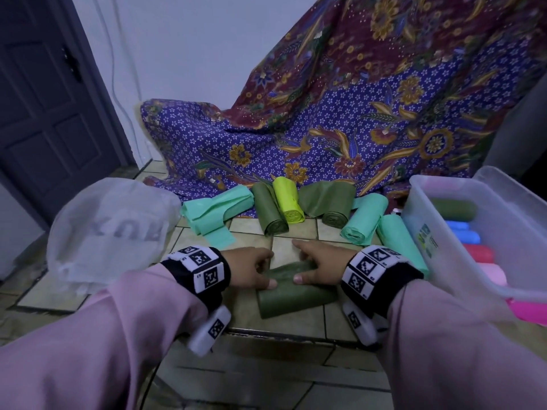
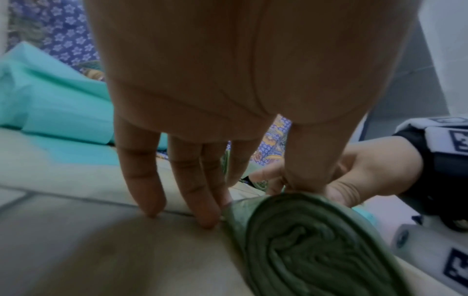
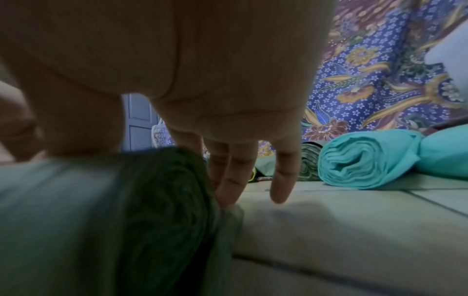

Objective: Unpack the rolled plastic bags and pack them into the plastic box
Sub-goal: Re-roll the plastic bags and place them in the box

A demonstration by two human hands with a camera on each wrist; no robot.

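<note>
Left hand [image 1: 251,269] and right hand [image 1: 318,263]: both clamped on one dark green roll [image 1: 296,291], thumbs on top, fingers behind it, on the tiled floor [image 1: 296,380]. Beyond: loose mint, olive and lime rolls [image 1: 288,202] along the patterned cloth [image 1: 355,113]. Right: clear plastic box [image 1: 444,232] holding coloured rolls. Left: white bag [image 1: 109,229]
</note>
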